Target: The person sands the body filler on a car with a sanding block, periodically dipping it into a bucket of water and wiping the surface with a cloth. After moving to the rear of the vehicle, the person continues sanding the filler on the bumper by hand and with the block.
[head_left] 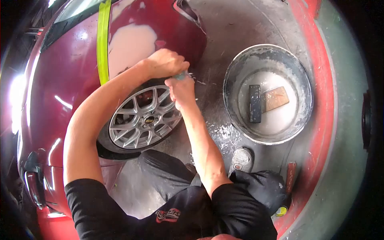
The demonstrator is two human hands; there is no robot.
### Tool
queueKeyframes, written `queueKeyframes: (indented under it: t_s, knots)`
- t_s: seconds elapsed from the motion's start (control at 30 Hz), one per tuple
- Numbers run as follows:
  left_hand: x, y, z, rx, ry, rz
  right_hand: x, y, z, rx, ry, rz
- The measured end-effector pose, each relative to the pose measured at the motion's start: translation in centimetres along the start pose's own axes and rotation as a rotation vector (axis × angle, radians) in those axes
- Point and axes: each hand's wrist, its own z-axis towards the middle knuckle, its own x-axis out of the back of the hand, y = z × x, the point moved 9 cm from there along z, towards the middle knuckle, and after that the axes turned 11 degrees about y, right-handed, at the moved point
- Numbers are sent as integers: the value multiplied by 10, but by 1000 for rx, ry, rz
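Observation:
Both of my hands are closed in fists, one against the other, in front of the car's silver wheel. Between them shows a bit of something pale blue-green and wet, mostly hidden by my fingers. My left hand grips it from above and my right hand from below. Drops of water scatter beside my fists. Behind them is the dark red car panel with a large beige filler patch, bordered by a yellow-green tape strip.
To the right stands a black bucket of milky water, holding a black block and a tan block. Wet white splashes mark the grey floor. A red-handled tool lies by my right knee, near a red floor stripe.

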Motion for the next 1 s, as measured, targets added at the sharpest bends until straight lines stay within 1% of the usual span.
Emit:
queueKeyframes:
  t_s: [0.07,0.1,0.2,0.23,0.4,0.53,0.57,0.67,0.7,0.8,0.9,1.0]
  knots:
    - [3,2,1,-77,40,23,-12,14,-12,-354,-140,263]
    - [5,3,2,-119,63,36,-17,12,-16,-378,-106,391]
    - [10,7,10,-205,99,44,-24,0,-25,-421,-151,511]
    - [9,7,12,-225,80,71,-28,-2,-27,-440,-201,571]
    - [14,11,16,-280,120,-33,-39,0,-36,-533,-323,731]
    - [15,16,16,-297,85,-16,-41,-6,-44,-503,-348,759]
    - [16,17,16,-322,102,-17,-43,-8,-47,-506,-361,788]
    - [25,22,13,-334,132,-9,-46,-9,-56,-560,-344,845]
    - [30,22,14,-325,146,-26,-48,-11,-56,-534,-389,854]
    - [39,22,10,-309,194,-71,-50,-10,-58,-539,-339,813]
    - [45,24,6,-320,247,-100,-58,-6,-64,-570,-412,947]
    - [49,24,-2,-303,288,-119,-64,-9,-73,-568,-470,992]
